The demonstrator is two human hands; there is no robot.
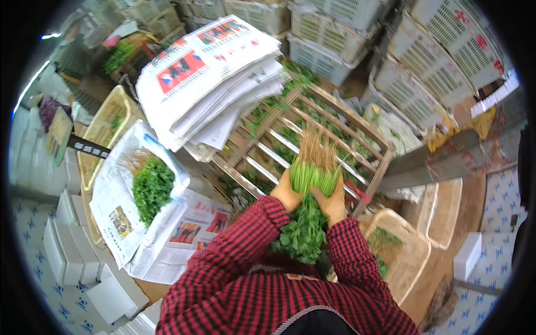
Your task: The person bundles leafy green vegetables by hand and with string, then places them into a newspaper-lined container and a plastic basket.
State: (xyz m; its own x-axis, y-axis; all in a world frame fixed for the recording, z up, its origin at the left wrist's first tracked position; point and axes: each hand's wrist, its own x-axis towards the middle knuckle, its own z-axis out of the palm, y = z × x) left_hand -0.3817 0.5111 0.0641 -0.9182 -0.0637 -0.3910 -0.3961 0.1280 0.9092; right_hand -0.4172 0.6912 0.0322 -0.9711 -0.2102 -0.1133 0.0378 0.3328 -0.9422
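Note:
Between my two hands is a thick bunch of coriander-like greens (pixel 312 173). Its pale brown roots point away from me, and the leafy tops hang toward my body. My left hand (pixel 288 194) grips the stems from the left side. From the right, my right hand (pixel 333 204) clasps the same bunch, its thumb across the stems. Beneath the roots lies a slatted rack (pixel 251 150) with wooden bars and shiny metal strips. Loose greens (pixel 289 140) show through its gaps. To the left, another bunch of greens (pixel 153 186) rests on spread newspaper (pixel 106 205).
A tall newspaper stack (pixel 213 63) sits on the rack's far left part. At my right is a plastic basket (pixel 408 272) holding rooted greens. Stacked plastic crates (pixel 328 44) line the back. White foam boxes (pixel 113 295) stand at lower left; a yellow basket (pixel 102 138) is behind the newspaper.

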